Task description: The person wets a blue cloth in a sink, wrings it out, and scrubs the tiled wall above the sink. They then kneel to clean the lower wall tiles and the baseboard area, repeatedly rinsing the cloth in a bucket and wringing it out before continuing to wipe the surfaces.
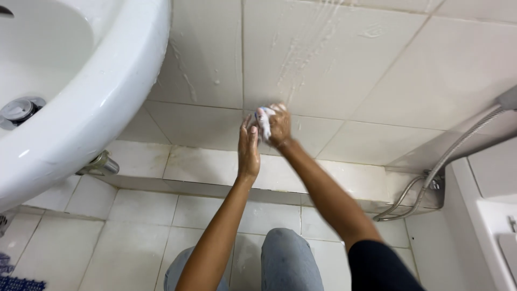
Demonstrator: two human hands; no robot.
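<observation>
Against the wall tile (pixel 323 59), right fingers (pixel 278 116) clutch a cloth (pixel 264 121) (soapy).

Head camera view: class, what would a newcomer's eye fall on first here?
First, the two hands raised against the tiled wall at centre: the right hand grips a small white cloth, and the left hand is open beside it. Soapy streaks run down the tiles above. A big white sink fills the upper left.

White tiled floor (pixel 145 215), stained raised tile ledge (pixel 204 161) along the wall, blue mat (pixel 19 283) (bottom left corner)
</observation>
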